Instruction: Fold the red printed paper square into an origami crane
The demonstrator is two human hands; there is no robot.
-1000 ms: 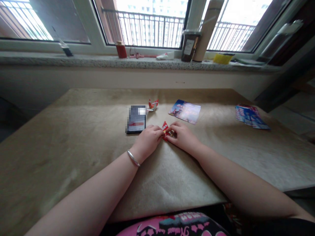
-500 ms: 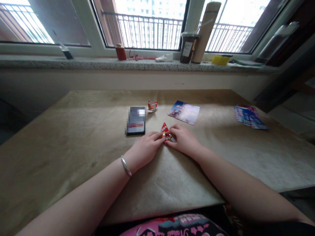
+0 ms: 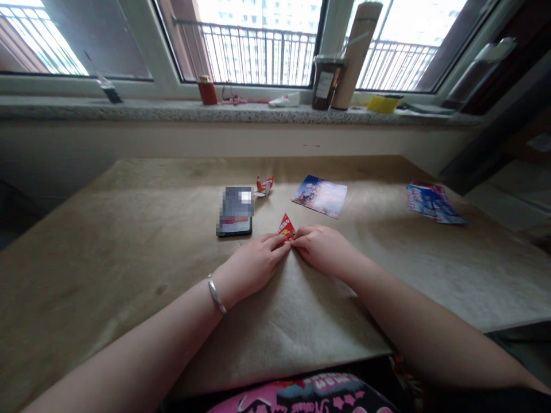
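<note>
Left fingers (image 3: pixel 278 244): pressed together, tips down on the lower edge of the small red folded paper triangle (image 3: pixel 286 228).
Right fingers (image 3: pixel 301 238): bunched tight too, pinching the same edge from the other side and meeting the left tips.
Paper triangle: on the tan paper-covered worktop (image 3: pixel 129 241), only its red point showing above the fingertips.
Change: half a second ago a strip of the fold showed between the hands; now the tips have closed over it.
Left hand (image 3: pixel 253 265): flat and low, silver bangle (image 3: pixel 216 295) on the wrist.
Right hand (image 3: pixel 322 249): knuckles up, resting on the worktop.
Just beyond: dark smartphone (image 3: pixel 235 211) beside the left hand, unmoved.
Further back: a second red folded paper piece (image 3: pixel 263 186) by the phone's far corner, and a blue picture card (image 3: pixel 319 195).
Far right: blue and pink printed sheets (image 3: pixel 433 202), well apart.
</note>
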